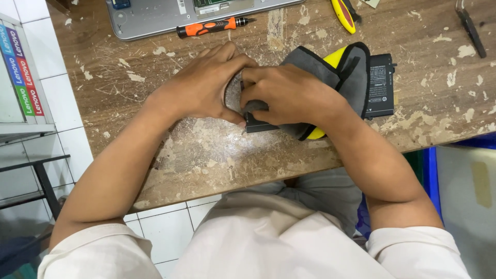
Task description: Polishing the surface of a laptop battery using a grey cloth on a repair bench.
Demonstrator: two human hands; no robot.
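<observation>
Both of my hands meet at the middle of a worn wooden table (217,155). My left hand (201,85) curls around the left end of a long flat black battery pack (381,85) and touches the cloth on it. My right hand (287,95) presses a grey cloth with yellow inside and black trim (330,67) onto the pack, fingers closed on the fabric. The cloth and my hands hide most of the pack; only its right end and a bit of its front edge show.
A silver laptop base (155,18) lies at the far edge, with an orange and black screwdriver (212,27) in front of it. A yellow-handled tool (343,14) and dark pliers (473,31) lie far right. A blue bin (431,175) stands below the table's right side.
</observation>
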